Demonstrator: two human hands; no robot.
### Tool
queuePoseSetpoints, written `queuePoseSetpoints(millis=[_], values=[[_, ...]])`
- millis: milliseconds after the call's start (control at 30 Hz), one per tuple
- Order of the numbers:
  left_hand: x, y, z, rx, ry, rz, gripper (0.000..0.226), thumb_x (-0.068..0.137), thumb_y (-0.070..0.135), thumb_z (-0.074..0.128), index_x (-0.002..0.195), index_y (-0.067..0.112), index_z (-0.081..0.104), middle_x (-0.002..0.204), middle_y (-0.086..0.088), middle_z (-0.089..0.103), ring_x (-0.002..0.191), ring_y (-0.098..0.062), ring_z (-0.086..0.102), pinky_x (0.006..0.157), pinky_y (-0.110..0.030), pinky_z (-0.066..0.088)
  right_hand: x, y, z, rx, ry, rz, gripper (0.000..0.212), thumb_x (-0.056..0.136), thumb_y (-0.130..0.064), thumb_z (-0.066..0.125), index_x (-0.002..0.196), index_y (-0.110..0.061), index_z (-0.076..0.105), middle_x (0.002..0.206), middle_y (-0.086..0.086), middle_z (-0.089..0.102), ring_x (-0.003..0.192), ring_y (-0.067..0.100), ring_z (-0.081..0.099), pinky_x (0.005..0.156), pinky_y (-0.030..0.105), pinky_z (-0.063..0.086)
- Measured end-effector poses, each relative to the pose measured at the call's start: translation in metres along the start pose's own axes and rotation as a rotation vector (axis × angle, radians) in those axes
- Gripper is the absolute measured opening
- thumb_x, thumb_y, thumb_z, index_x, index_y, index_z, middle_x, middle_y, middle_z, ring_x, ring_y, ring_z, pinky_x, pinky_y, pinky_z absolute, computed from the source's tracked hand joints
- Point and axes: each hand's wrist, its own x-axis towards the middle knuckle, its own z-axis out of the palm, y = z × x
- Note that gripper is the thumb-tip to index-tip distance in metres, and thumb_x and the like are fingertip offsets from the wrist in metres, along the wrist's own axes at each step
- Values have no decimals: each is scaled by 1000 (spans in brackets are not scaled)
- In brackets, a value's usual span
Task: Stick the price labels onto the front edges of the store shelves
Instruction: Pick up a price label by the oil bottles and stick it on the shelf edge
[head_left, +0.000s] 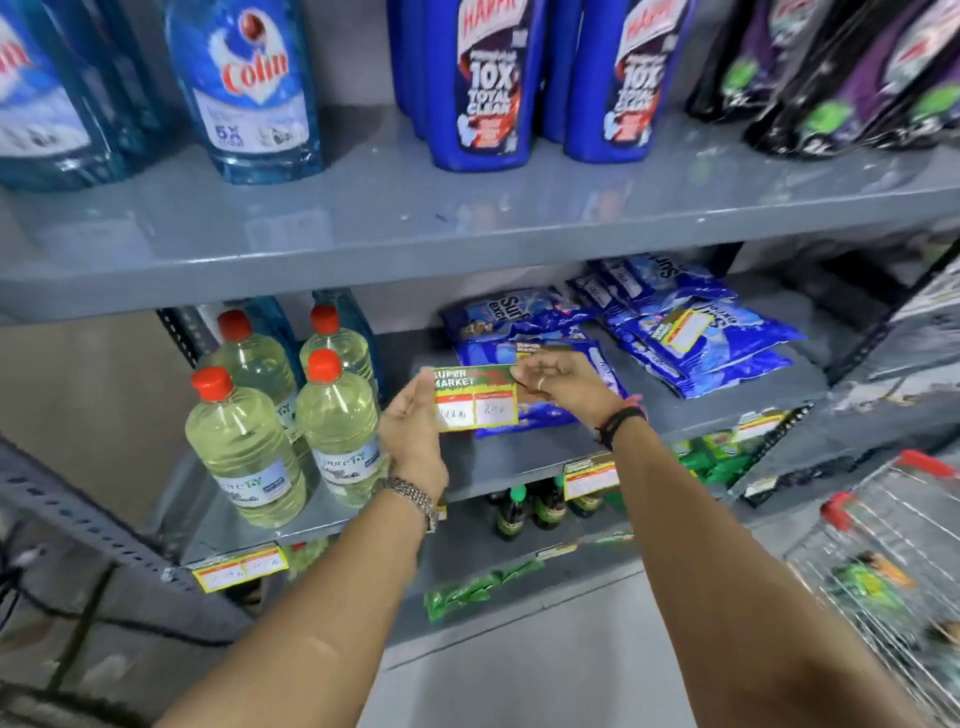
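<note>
Grey store shelves (467, 244) fill the background; before the detergent packets (524, 332), left hand (415, 421) and right hand (561, 382) each grip the price label (475, 397).

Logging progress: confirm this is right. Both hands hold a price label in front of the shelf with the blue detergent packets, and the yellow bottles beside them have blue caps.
Wrong on the caps: the yellow bottles have red caps, per the head view. Otherwise right: left hand and right hand hold the price label before the blue detergent packets.

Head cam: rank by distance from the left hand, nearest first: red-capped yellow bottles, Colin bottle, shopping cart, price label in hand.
1. Price label: held in the left hand, centre.
2. Red-capped yellow bottles: just left, same shelf.
3. Colin bottle: upper shelf, up-left.
4. Shopping cart: far right, on the floor.
</note>
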Motion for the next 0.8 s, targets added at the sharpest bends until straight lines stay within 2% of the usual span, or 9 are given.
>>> queuePoseSetpoints(millis=[100, 167, 233, 267, 333, 433, 600, 733, 800], values=[[-11, 15, 15, 110, -53, 45, 22, 83, 24, 69, 102, 11, 71, 77, 6, 72, 70, -9, 65, 57, -13, 53, -23, -5, -12, 81, 41, -31, 7, 84, -7, 63, 90, -9, 66, 100, 17, 67, 70, 11, 69, 77, 23, 58], [-17, 20, 21, 137, -50, 48, 23, 83, 23, 69, 102, 10, 71, 85, -2, 71, 71, -11, 65, 53, -11, 52, -31, -10, -14, 130, 65, -38, 7, 84, -3, 61, 87, -8, 65, 92, 14, 71, 65, 9, 70, 72, 20, 59], [-24, 22, 24, 141, -70, 50, 26, 83, 22, 69, 105, 8, 70, 86, -3, 70, 73, -14, 65, 57, -16, 53, -41, -17, -15, 170, 110, -48, 9, 85, 1, 58, 92, 1, 64, 74, 2, 73, 58, 4, 69, 62, 15, 58], [-26, 23, 25, 157, -81, 48, 27, 83, 22, 69, 106, 7, 70, 85, -3, 70, 74, -15, 66, 61, -19, 54, -43, -19, -15, 178, 133, -50, 15, 85, 2, 57, 99, 7, 62, 72, 2, 73, 57, 3, 68, 60, 14, 57], [-27, 25, 24, 190, -113, 44, 27, 83, 22, 70, 105, 8, 70, 83, -3, 71, 74, -16, 66, 65, -24, 55, -48, -22, -16, 183, 167, -51, 27, 84, 2, 59, 107, 15, 57, 85, 12, 68, 57, 4, 69, 60, 15, 58], [-23, 28, 18, 239, -160, 52, 28, 83, 22, 70, 106, 7, 69, 89, -7, 73, 76, -18, 68, 70, -28, 57, -52, -25, -17, 170, 187, -49, 32, 83, -1, 61, 110, 15, 57, 88, 11, 67, 60, 6, 70, 62, 16, 58], [-26, 41, 8, 253, -206, 92, 24, 86, 18, 66, 107, 7, 67, 88, -6, 72, 76, -15, 68, 55, -15, 55, -57, -30, -7, 170, 188, -65, 28, 83, -3, 62, 109, 9, 59, 101, 20, 65, 60, 5, 69, 61, 15, 58], [-31, 54, -6, 251, -168, 130, 26, 85, 18, 67, 107, 4, 67, 91, -8, 72, 78, -16, 68, 58, -17, 56, -61, -40, 9, 143, 166, -97, 25, 84, -1, 60, 107, 8, 61, 94, 16, 67, 58, 2, 68, 57, 12, 56], [-33, 66, -17, 239, -126, 176, 28, 84, 18, 68, 107, 3, 67, 91, -8, 72, 80, -17, 68, 64, -18, 57, -62, -49, 24, 126, 143, -114, 24, 84, 2, 59, 106, 11, 60, 76, 5, 72, 56, 2, 67, 54, 12, 55]])
